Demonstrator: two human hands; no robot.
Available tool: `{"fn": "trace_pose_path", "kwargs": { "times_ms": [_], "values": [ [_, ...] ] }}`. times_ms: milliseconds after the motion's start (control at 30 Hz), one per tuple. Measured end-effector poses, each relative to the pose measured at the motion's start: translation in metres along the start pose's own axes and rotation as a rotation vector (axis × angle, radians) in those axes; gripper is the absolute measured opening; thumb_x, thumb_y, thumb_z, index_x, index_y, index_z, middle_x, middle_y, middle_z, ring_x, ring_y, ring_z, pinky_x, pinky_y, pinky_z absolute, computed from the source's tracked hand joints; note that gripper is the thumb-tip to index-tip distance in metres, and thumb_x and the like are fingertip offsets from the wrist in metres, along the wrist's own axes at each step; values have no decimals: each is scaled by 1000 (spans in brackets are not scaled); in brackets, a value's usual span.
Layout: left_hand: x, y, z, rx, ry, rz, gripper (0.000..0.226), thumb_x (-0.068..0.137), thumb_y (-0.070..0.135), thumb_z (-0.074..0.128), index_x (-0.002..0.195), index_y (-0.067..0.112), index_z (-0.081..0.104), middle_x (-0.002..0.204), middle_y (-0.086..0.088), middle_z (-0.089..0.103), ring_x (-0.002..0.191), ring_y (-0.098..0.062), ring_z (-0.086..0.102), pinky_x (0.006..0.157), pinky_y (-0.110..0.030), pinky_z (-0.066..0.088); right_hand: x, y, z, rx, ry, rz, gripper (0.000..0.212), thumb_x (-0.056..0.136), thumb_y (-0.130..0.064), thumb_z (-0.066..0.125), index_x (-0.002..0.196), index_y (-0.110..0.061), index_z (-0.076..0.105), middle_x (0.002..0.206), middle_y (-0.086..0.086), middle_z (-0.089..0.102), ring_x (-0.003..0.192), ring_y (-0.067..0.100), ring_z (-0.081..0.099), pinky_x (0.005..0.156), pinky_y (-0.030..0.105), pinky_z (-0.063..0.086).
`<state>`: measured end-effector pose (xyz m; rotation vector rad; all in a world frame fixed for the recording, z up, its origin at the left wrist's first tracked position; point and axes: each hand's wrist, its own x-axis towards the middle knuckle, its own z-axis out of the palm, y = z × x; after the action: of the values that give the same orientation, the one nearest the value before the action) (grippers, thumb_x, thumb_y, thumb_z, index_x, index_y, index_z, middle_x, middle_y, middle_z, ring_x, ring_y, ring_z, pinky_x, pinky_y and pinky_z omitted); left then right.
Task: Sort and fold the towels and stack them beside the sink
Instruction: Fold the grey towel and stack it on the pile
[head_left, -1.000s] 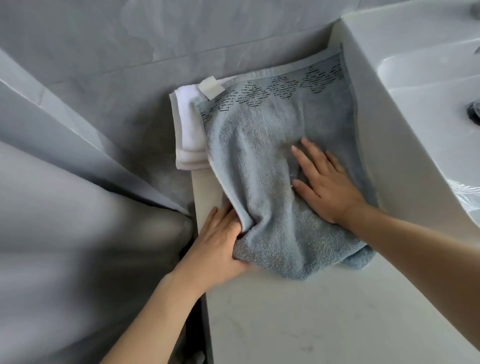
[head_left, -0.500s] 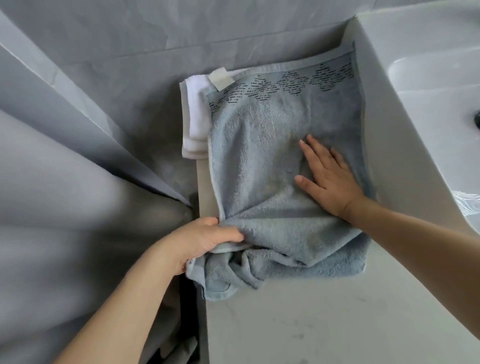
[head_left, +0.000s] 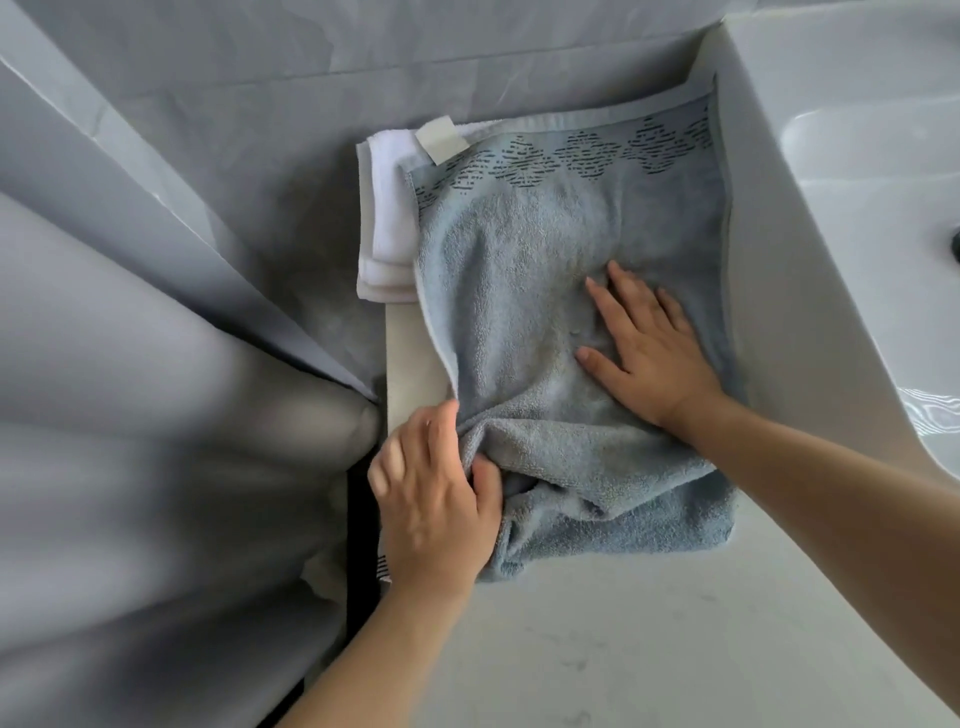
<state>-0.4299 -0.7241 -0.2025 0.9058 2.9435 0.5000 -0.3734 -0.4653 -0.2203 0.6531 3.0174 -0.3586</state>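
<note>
- Left hand (head_left: 434, 499) grips the bunched near corner of the blue towel (head_left: 524, 291); its fingertips are hidden in the folds.
- Right hand (head_left: 647, 353) lies flat and unclenched on the towel.
- Towel covers most of a folded white towel (head_left: 382, 223) on the worktop (head_left: 623, 649), against the sink (head_left: 831, 218).

Blue diamond-patterned towel (head_left: 524, 270), white towel (head_left: 384, 208)

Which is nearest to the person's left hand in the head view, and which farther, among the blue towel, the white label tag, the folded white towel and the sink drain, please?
From the left hand:
1. Blue towel, gripped at its bunched near-left corner.
2. Folded white towel, beyond the hand, against the wall.
3. White label tag, farther back, on the blue towel's far-left corner.
4. Sink drain, far right, at the picture's edge.
</note>
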Motion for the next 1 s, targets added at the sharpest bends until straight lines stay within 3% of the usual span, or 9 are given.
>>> {"fn": "trace_pose_path", "kwargs": {
  "times_ms": [233,333,433,533,600,700,867,933,1000],
  "values": [
    [7,-1,7,-1,-3,-11,51,84,33,41,128,10,54,131,-9,55,123,-33,49,102,-52,39,2,2,1,13,-6,-27,77,91,-66,19,157,-29,1,164,-2,-10,151,13,-6,122,43,-2],
    [4,-1,10,-11,52,1,50,84,34,41,125,10,56,130,-9,56,122,-32,50,103,-50,39,2,-1,-6,163,-31,3,72,96,-57,36,156,-32,4,164,-5,-11,151,16,-7,121,43,-6],
    [4,-2,13,-10,88,-14,48,82,33,41,122,11,57,127,-7,57,121,-31,50,101,-47,40,-33,-12,-27,483,227,78,55,98,-38,49,149,-26,34,160,0,12,146,28,14,121,47,12],
    [3,1,11,-25,98,-20,47,82,34,41,119,11,58,124,-7,59,117,-32,51,98,-47,42,-107,-25,-28,343,540,-131,32,94,-29,51,118,-8,59,122,12,49,112,31,50,96,45,40],
    [2,1,11,-31,111,-19,46,82,34,41,118,12,58,122,-6,60,115,-32,51,95,-47,43,-155,-30,-8,182,481,-284,29,93,-35,53,109,-12,58,108,9,55,89,32,53,79,43,43],
    [0,1,13,-9,135,7,44,84,33,40,117,10,58,119,-9,62,112,-33,52,92,-47,44,-176,-25,20,90,255,-268,40,90,-46,53,118,-17,58,109,5,56,88,30,52,78,43,46],
    [-6,8,4,37,221,23,44,85,32,45,120,7,54,116,-14,60,104,-38,54,90,-48,42,-166,-21,26,100,338,-162,30,94,-36,47,113,-23,67,106,-1,58,93,26,48,81,39,39],
    [-28,14,-4,0,333,59,38,87,35,49,115,11,57,115,-10,59,100,-34,50,88,-46,37,-165,-20,29,112,395,-146,25,94,-27,47,105,-16,66,104,2,59,92,28,50,81,38,38],
    [-61,21,-10,-68,304,166,38,85,42,50,110,15,62,112,-6,57,95,-30,46,86,-43,34,-163,-19,29,208,409,-98,23,94,-19,44,102,-7,61,103,9,61,92,31,54,82,38,40]
  ]
}}
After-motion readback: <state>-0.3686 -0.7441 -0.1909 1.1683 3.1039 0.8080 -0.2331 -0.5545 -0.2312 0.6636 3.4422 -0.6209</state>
